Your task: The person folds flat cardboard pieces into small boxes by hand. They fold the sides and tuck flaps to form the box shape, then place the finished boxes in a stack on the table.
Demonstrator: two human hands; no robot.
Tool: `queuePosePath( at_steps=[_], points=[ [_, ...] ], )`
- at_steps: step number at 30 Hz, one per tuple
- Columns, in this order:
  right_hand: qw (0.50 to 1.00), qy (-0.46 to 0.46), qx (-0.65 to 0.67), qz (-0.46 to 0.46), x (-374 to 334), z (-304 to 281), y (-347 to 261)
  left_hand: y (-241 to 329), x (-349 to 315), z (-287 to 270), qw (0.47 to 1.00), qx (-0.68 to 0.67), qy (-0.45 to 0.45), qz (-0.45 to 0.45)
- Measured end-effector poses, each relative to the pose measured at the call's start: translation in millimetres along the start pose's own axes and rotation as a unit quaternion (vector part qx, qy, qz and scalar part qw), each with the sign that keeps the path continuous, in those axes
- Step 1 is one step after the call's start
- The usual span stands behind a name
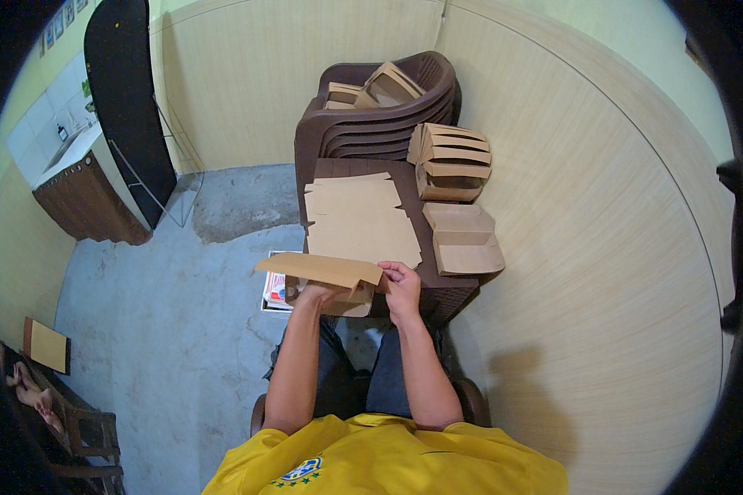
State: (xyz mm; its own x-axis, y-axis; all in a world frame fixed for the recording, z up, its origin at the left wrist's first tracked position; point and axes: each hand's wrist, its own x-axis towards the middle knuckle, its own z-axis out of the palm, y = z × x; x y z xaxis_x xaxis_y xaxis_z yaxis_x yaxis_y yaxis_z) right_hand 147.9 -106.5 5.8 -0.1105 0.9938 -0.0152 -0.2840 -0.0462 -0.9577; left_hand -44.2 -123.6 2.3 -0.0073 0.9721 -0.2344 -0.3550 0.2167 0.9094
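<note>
Above my lap I hold a partly folded brown cardboard box, its wide lid panel tilted up. My left hand is closed on the box from below, and the panel hides most of its fingers. With fingers bent in a pinch, my right hand grips the box's right corner by a small flap. Just beyond, a flat cardboard blank with notched edges lies on the brown table. An opened folded box sits at the table's right side.
Several nested folded boxes stand at the back right. Behind the table are stacked brown plastic chairs with boxes on the seat. A white-edged carton is at the left. Part of another person shows at the far left.
</note>
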Motion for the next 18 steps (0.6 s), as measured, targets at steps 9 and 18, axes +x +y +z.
queuePosePath(
  at_steps=[9, 18],
  points=[
    [0.997, 0.056, -0.036, 0.044, 7, 2, 3, -2, -10, 33, 0.944, 0.269, 0.099, 0.166],
    [0.994, 0.068, -0.081, 0.0, 19, -2, 16, -14, 4, 26, 0.972, 0.211, 0.046, 0.091]
  ],
)
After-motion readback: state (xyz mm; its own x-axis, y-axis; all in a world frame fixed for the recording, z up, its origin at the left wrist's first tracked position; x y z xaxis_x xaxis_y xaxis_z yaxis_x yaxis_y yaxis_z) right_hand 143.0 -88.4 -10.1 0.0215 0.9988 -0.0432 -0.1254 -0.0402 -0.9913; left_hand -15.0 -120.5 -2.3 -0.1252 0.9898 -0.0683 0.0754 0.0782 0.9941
